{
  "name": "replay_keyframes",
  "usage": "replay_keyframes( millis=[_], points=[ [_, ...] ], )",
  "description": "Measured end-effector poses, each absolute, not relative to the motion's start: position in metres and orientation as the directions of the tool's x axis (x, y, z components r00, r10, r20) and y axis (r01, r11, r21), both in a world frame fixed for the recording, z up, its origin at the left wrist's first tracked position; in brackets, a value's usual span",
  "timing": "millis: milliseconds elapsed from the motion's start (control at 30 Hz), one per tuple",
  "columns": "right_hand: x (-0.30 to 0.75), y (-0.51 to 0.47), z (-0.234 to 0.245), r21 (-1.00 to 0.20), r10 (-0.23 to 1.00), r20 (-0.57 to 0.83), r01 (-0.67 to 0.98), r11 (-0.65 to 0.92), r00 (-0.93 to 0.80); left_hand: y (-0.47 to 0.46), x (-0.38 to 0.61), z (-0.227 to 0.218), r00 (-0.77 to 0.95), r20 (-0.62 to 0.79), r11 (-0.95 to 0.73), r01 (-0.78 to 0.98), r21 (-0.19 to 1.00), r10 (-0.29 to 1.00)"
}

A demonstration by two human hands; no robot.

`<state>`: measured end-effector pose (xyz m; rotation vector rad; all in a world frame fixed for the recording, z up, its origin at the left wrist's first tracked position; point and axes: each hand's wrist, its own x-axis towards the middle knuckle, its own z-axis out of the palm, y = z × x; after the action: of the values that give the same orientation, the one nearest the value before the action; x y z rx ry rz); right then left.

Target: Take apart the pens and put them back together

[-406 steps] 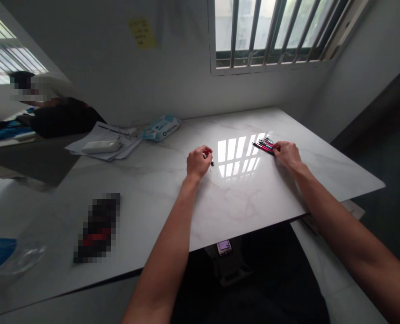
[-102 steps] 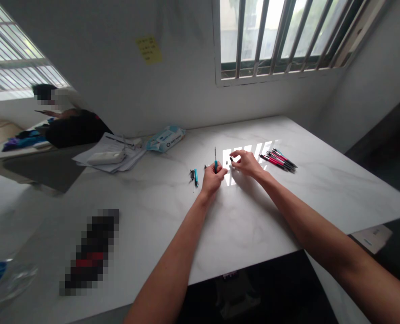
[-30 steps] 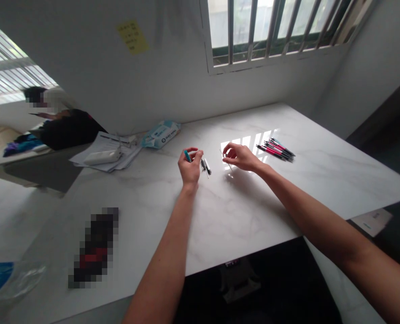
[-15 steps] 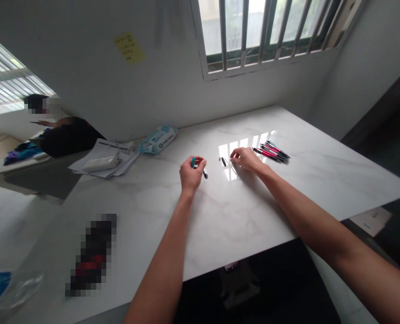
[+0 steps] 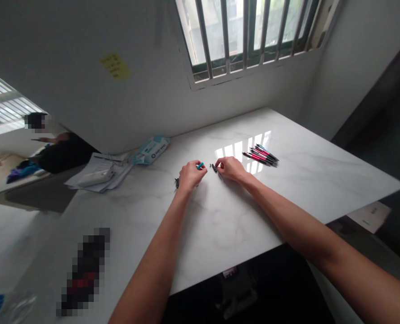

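My left hand (image 5: 191,174) is closed around a teal pen barrel (image 5: 200,166), which sticks out past the fingers to the right. Small black pen parts (image 5: 177,182) lie just left of that wrist. My right hand (image 5: 231,168) rests at the tabletop with thumb and fingers pinched together; whatever is between the fingertips is too small to make out. Beside those fingertips lies a short black pen piece (image 5: 214,168). A thin refill-like stick (image 5: 220,177) shows partly under the right hand.
To the right lies a group of several pens (image 5: 260,155), mostly red and black. A wet-wipes pack (image 5: 151,150) and papers (image 5: 98,173) with a white object sit at the back left. Another person (image 5: 61,148) works beyond the partition. The marble-look table (image 5: 220,225) ends near my body.
My hands have come closer together, the right moving left toward the small black piece. The teal barrel has tipped from upright to slanting right. The camera view has shifted slightly.
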<state>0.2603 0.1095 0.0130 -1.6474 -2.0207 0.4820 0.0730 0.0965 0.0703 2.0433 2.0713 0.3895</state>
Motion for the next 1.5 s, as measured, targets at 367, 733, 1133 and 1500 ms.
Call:
replay_keyframes(
  millis=[367,733,1133,1500],
  points=[
    [0.254,0.111,0.01,-0.539,0.975,0.159,0.814,0.215,-0.152,0.132,0.094,0.056,-0.052,-0.043,0.06,0.977,0.204,0.998],
    [0.249,0.109,0.009,-0.545,0.976,0.17,0.811,0.21,-0.139,0.131,0.089,0.05,-0.058,0.034,0.048,0.968,0.246,0.998],
    [0.243,0.106,0.007,-0.529,0.971,0.19,0.818,0.225,-0.145,0.124,0.087,0.047,0.0,0.059,-0.015,0.97,0.243,0.998],
    [0.243,0.103,0.011,-0.54,0.968,0.193,0.806,0.242,-0.161,0.115,0.085,0.059,0.012,0.109,-0.051,0.931,0.362,0.994]
  ],
)
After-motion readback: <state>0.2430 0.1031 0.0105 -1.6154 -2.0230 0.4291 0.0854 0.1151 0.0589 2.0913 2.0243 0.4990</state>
